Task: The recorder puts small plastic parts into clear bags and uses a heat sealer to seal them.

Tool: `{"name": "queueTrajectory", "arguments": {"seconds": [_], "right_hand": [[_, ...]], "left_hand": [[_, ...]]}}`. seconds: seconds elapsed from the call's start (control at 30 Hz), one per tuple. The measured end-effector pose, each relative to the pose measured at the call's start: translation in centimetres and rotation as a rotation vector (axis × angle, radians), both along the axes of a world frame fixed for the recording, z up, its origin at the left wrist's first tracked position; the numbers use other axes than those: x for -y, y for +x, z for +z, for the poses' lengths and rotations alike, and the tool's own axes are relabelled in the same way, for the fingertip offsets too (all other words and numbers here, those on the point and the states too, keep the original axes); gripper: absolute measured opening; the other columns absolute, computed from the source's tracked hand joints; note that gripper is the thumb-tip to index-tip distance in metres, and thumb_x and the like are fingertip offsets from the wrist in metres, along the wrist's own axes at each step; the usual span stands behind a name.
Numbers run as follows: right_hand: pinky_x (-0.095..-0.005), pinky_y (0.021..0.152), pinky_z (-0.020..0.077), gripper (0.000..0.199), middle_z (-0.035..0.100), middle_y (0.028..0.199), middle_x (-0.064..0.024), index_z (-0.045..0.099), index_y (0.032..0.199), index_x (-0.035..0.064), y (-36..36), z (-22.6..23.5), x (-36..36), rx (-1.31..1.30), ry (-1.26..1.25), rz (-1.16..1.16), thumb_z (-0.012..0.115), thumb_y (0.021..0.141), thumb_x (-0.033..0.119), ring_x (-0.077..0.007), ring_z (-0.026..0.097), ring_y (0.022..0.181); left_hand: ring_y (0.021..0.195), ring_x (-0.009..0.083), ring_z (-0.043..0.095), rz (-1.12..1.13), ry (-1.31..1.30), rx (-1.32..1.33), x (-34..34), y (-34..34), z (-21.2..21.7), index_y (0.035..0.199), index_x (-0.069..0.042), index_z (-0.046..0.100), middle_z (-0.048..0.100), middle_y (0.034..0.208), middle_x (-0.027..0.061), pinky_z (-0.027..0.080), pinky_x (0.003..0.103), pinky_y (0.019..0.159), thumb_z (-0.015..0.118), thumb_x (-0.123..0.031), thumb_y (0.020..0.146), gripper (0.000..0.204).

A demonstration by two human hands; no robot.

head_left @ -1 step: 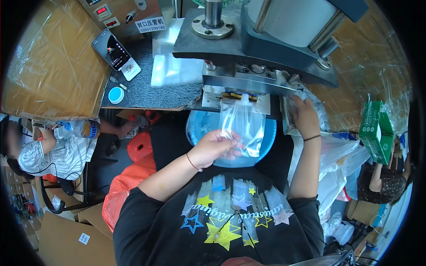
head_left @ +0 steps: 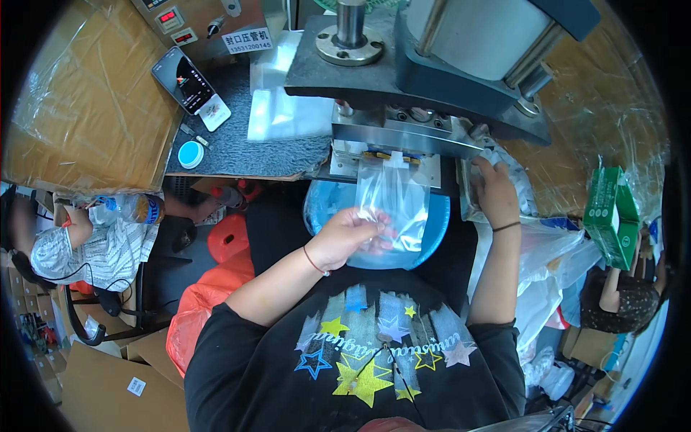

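My left hand [head_left: 353, 234] pinches the lower left edge of a clear plastic pouch [head_left: 404, 216]. The pouch hangs from the front of the metal press [head_left: 403, 137], its pale spout [head_left: 396, 158] up against the brass-coloured jaw pieces [head_left: 374, 155]. Below it sits a blue basin [head_left: 437, 223], in part hidden by the pouch and my hand. To the right of the press, my right hand [head_left: 498, 193] reaches over a plastic-lined container [head_left: 471, 191]. Its fingers are bent and slightly apart, with nothing visible between them; the fingertips are partly hidden.
A phone [head_left: 191, 88], a round blue-lidded tub [head_left: 190, 154] and flat clear plastic sheets [head_left: 284, 115] lie on the grey mat at left. A control box [head_left: 209, 25] stands behind. Wrapped cartons [head_left: 93, 101] flank the bench. A green box [head_left: 610, 216] is at right; other people sit on both sides.
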State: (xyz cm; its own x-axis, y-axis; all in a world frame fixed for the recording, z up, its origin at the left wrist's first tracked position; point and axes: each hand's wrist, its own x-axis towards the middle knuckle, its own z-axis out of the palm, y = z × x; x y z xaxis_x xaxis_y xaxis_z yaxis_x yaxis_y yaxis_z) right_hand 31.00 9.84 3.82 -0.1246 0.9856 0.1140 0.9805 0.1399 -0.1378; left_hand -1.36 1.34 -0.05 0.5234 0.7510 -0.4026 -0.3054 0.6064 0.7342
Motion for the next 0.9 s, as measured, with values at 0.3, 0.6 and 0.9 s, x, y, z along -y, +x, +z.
{"name": "queueTrajectory", "arguments": {"seconds": [0.3, 0.6, 0.9], "right_hand": [[-0.048, 0.084, 0.0512, 0.033, 0.058, 0.112, -0.0204, 0.062, 0.119, 0.0115, 0.2, -2.0, -0.2, 0.003, 0.412, 0.125, 0.066, 0.086, 0.008, -0.0416, 0.061, 0.102], [-0.0471, 0.082, 0.0506, 0.028, 0.061, 0.114, -0.0164, 0.066, 0.111, 0.0099, -0.5, -0.8, 0.1, 0.057, 0.35, 0.105, 0.067, 0.083, 0.008, -0.0382, 0.061, 0.099], [-0.0356, 0.075, 0.0474, 0.016, 0.061, 0.092, -0.0135, 0.059, 0.104, 0.0015, -2.6, 1.7, 4.2, -0.601, 0.338, 0.091, 0.05, 0.092, 0.003, -0.0286, 0.059, 0.082]], "left_hand": [[0.094, 0.021, 0.07, 0.167, 0.123, 0.015, -1.7, -0.3, -2.3, 0.12, -0.005, 0.057, 0.068, 0.109, 0.0097, 0.058, 0.033, 0.078, 0.063, -0.014, 0.098, 0.025], [0.142, 0.0417, 0.036, 0.236, 1.147, -1.749, -10.5, -11.2, -1.9, 0.149, -0.008, 0.041, 0.041, 0.152, 0.0231, 0.03, 0.054, 0.115, 0.054, -0.032, 0.097, 0.059], [0.08, 0.02, 0.068, 0.57, 0.788, -0.653, -1.0, -8.9, -0.2, 0.097, 0.001, 0.066, 0.069, 0.087, 0.0092, 0.053, 0.031, 0.076, 0.056, -0.013, 0.1, 0.018]]}}
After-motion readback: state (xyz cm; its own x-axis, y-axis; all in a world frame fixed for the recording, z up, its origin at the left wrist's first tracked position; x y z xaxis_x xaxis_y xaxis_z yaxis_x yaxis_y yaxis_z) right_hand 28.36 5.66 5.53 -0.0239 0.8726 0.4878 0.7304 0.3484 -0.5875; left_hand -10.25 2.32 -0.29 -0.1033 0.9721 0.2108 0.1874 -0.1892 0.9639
